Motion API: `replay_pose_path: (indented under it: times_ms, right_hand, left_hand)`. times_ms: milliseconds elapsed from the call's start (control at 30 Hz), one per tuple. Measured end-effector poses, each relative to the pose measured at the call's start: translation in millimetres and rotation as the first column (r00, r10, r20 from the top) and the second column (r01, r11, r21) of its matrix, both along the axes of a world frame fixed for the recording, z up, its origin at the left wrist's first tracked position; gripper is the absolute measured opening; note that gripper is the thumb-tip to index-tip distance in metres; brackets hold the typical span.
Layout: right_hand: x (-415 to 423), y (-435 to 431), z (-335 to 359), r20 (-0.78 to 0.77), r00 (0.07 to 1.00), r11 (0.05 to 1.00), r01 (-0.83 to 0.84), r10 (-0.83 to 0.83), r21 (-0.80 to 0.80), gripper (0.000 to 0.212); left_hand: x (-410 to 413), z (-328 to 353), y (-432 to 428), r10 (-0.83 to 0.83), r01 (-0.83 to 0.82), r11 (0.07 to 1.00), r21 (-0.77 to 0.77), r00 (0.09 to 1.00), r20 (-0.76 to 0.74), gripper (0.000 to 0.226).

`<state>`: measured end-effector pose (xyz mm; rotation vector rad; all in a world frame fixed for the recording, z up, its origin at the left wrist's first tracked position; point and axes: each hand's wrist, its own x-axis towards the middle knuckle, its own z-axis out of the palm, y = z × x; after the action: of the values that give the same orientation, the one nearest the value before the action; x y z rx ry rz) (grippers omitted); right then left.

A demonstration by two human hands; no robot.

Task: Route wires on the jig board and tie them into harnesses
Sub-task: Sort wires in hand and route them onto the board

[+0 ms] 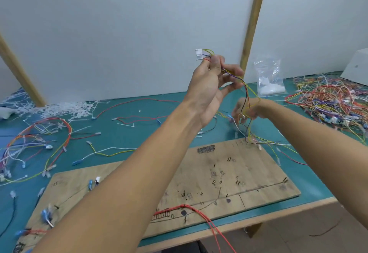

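Left hand (209,87) is raised over the green table (123,133), fingers pinching a thin multicoloured wire bundle (246,91) just below its white plastic connector (199,54). Right hand (247,111) is low at the dangling ends, blurred, so grip can't be told. Risk: loose ends snag stray table wires and tangle before reaching the plywood jig board (249,173).
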<state>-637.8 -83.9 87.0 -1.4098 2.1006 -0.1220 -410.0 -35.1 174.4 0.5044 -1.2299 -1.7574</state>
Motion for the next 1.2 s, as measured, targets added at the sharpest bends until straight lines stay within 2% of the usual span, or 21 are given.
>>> replay_pose_path:
  times_ms: [67, 167, 267, 300, 333, 367, 400, 433, 467, 533, 567, 600, 633, 733, 800, 900, 1033, 1100, 1200]
  right_hand:
    - [-6, -10, -5, -0.046, 0.999, 0.997, -0.004, 0.000, -0.073, 0.018]
    - [-19, -19, -9, -0.172, 0.983, 0.965, 0.017, -0.064, -0.261, 0.009]
    - [-24, -15, -13, -0.362, 0.918, 0.915, 0.005, -0.165, -0.404, 0.026]
    - [-20, -12, -12, -0.374, 0.906, 0.891, 0.005, -0.196, -0.454, 0.034]
    - [-15, -9, -8, -0.313, 0.932, 0.857, -0.007, -0.181, -0.516, 0.039]
    - [-7, -5, -4, -0.143, 0.984, 0.810, 0.002, -0.105, -0.587, 0.042]
    - [5, 3, 1, 0.121, 0.993, 0.782, 0.062, 0.017, -0.621, 0.046]
    - [15, 16, 7, 0.345, 0.928, 0.797, 0.102, 0.139, -0.596, 0.055]
    - [21, 32, 13, 0.486, 0.841, 0.833, 0.079, 0.240, -0.548, 0.068]
    - [19, 69, 18, 0.667, 0.657, 0.899, -0.037, 0.350, -0.435, 0.093]
    - [15, 88, 17, 0.739, 0.576, 0.927, -0.097, 0.349, -0.362, 0.104]
    - [9, 106, 14, 0.782, 0.534, 0.946, -0.142, 0.321, -0.291, 0.111]
    - [5, 122, 8, 0.780, 0.550, 0.954, -0.174, 0.299, -0.243, 0.112]
    - [-4, 150, -16, 0.574, 0.758, 0.949, -0.214, 0.310, -0.231, 0.097]
    - [-11, 156, -29, 0.490, 0.839, 0.958, -0.116, 0.235, -0.262, 0.091]
    - [-19, 150, -37, 0.432, 0.898, 0.915, 0.105, 0.081, -0.389, 0.098]
    - [-23, 130, -39, 0.334, 0.942, 0.848, 0.195, -0.022, -0.493, 0.133]
    - [-26, 126, -38, 0.307, 0.949, 0.836, 0.219, -0.064, -0.503, 0.128]
    - [-33, 127, -31, 0.274, 0.953, 0.807, 0.259, -0.125, -0.530, 0.106]
  left_hand:
    - [8, 4, -1, -0.024, 0.025, 0.999, 0.031, 0.999, -0.041, 0.033]
    - [22, 11, -4, -0.048, 0.056, 0.995, 0.077, 0.994, -0.098, 0.036]
    - [35, 20, -6, -0.076, 0.092, 0.992, 0.090, 0.982, -0.171, 0.035]
    - [39, 24, -6, -0.080, 0.100, 0.991, 0.090, 0.977, -0.197, 0.035]
    - [43, 27, -7, -0.083, 0.104, 0.991, 0.086, 0.972, -0.218, 0.034]
    - [47, 29, -8, -0.084, 0.105, 0.991, 0.078, 0.969, -0.232, 0.034]
    - [50, 31, -9, -0.086, 0.105, 0.992, 0.070, 0.966, -0.242, 0.033]
    - [53, 33, -11, -0.084, 0.102, 0.993, 0.061, 0.964, -0.252, 0.033]
    - [56, 34, -12, -0.077, 0.095, 0.994, 0.058, 0.961, -0.264, 0.033]
    - [63, 36, -15, -0.057, 0.080, 0.995, 0.065, 0.953, -0.297, 0.034]
    - [66, 36, -16, -0.048, 0.074, 0.995, 0.071, 0.947, -0.317, 0.034]
    - [69, 37, -16, -0.038, 0.067, 0.995, 0.077, 0.942, -0.334, 0.034]
    - [71, 37, -16, -0.025, 0.057, 0.995, 0.084, 0.938, -0.346, 0.034]
    - [75, 38, -14, 0.026, 0.015, 0.994, 0.106, 0.928, -0.371, 0.033]
    - [78, 40, -15, 0.047, -0.003, 0.993, 0.115, 0.920, -0.388, 0.032]
    - [82, 44, -13, 0.041, 0.003, 0.994, 0.106, 0.909, -0.415, 0.032]
    - [83, 48, -8, 0.034, 0.005, 0.996, 0.090, 0.906, -0.422, 0.033]
    - [87, 52, -10, 0.050, -0.009, 0.995, 0.095, 0.895, -0.443, 0.034]
    - [96, 59, -20, 0.096, -0.050, 0.993, 0.108, 0.874, -0.475, 0.036]
